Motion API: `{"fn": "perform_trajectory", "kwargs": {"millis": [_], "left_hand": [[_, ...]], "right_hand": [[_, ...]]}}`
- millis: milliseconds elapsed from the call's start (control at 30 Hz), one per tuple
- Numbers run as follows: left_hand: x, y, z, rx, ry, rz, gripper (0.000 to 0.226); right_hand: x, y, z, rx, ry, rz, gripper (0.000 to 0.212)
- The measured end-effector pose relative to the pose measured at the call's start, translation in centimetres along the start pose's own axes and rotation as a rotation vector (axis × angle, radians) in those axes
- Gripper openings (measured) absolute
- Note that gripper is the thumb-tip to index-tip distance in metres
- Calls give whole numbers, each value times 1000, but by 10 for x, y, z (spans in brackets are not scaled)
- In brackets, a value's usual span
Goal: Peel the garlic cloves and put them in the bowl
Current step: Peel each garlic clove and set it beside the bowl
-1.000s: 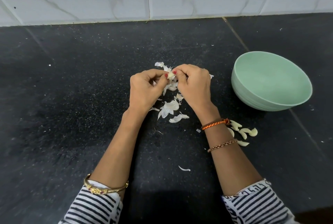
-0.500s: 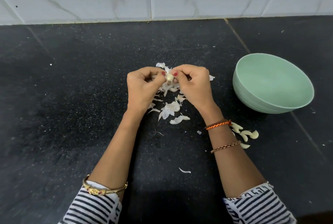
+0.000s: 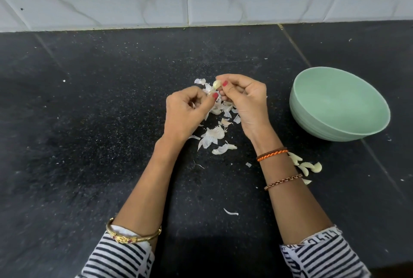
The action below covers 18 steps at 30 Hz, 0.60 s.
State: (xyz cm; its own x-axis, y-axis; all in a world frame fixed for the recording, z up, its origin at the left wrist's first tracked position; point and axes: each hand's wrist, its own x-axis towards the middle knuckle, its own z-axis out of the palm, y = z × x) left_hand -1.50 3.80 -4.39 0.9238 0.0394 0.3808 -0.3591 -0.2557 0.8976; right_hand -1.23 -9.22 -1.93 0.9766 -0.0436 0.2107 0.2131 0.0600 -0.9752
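skins under hands | bowl right | cloves behind wrist

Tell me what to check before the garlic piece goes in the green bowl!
1. Garlic clove pinched in the right hand: ok.
2. Clove fully peeled: cannot tell, its far side is hidden.
3. Left hand off the clove: ok; holding a peel scrap: cannot tell.
4. Bowl upright, open, to the right: ok.
5. Bowl interior has room: ok, no cloves seen inside.
6. Peeled cloves waiting on the counter, not in bowl: not ok.
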Motion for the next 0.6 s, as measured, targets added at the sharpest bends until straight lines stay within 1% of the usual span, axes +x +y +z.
{"fn": "perform_trajectory", "kwargs": {"millis": [67,167,200,300,500,600], "left_hand": [[2,0,-1,-54,10,-12,11],[1,1,-2,-84,42,-4,21],[1,2,-2,-76,53,3,21],[1,2,-2,-29,69,18,10],[0,-2,1,158,160,122,13],[0,-1,1,145,211,134,22]], "right_hand": [[0,0,0,-11,3,-8,15],[-1,2,1,-48,28,-29,16],[-1,3,1,-74,36,-38,16],[0,6,2,-152,50,-48,13],[0,10,5,-203,87,-65,9],[0,8,7,-183,66,-34,8]]}}
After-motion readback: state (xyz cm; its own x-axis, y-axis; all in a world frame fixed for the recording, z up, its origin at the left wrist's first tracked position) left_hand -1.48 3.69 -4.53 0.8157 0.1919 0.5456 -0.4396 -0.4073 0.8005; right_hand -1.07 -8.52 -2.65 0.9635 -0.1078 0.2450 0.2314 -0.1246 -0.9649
